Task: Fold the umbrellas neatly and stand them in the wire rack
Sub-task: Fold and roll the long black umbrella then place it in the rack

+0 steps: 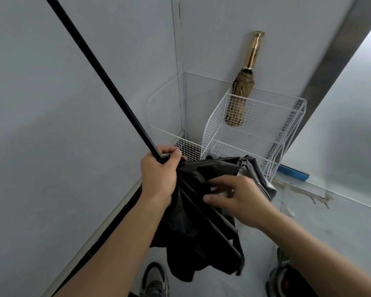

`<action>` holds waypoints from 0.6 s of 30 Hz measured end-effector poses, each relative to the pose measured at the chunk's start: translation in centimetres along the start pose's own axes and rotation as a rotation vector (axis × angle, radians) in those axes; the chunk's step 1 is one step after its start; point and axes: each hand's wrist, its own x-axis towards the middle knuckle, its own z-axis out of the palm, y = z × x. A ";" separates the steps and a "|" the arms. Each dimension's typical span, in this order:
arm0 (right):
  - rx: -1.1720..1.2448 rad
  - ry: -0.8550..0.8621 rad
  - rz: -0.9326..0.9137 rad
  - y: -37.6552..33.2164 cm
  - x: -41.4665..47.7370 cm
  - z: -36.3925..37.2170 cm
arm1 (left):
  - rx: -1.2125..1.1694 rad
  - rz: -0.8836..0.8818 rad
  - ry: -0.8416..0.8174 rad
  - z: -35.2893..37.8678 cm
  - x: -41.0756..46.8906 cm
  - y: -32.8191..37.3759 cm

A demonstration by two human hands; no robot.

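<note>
While left grip [159, 174] clenches black umbrella [191, 232] shaft, canopy hangs below; right grip [242, 200] on folds, hold unclear.

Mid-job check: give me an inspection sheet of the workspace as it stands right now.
Surface: pale floor, brown stain by the wire rack.
Job's things: black umbrella hangs loose; tan umbrella stands folded in the wire rack.
Clutter: blue item on floor beside rack.
Hands: left hand grips black umbrella's shaft; right hand on its canopy, grip blurred.
Cables: nothing seen.
Surroundings: white walls, person's shoes.
</note>
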 end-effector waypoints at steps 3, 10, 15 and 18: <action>-0.197 -0.040 -0.122 0.2 -0.3 1.9 | -0.044 0.001 0.005 0.0 0.1 0.0; 0.142 -0.198 -0.164 -0.8 -1.4 1.4 | -0.078 0.050 0.144 -1.0 1.3 -0.2; 0.550 -0.404 0.082 -2.4 -1.7 1.4 | -0.030 0.118 0.155 -1.2 1.1 -0.4; 0.693 -0.224 0.260 -1.9 -1.3 2.0 | -0.032 0.146 0.146 -1.1 1.0 -0.5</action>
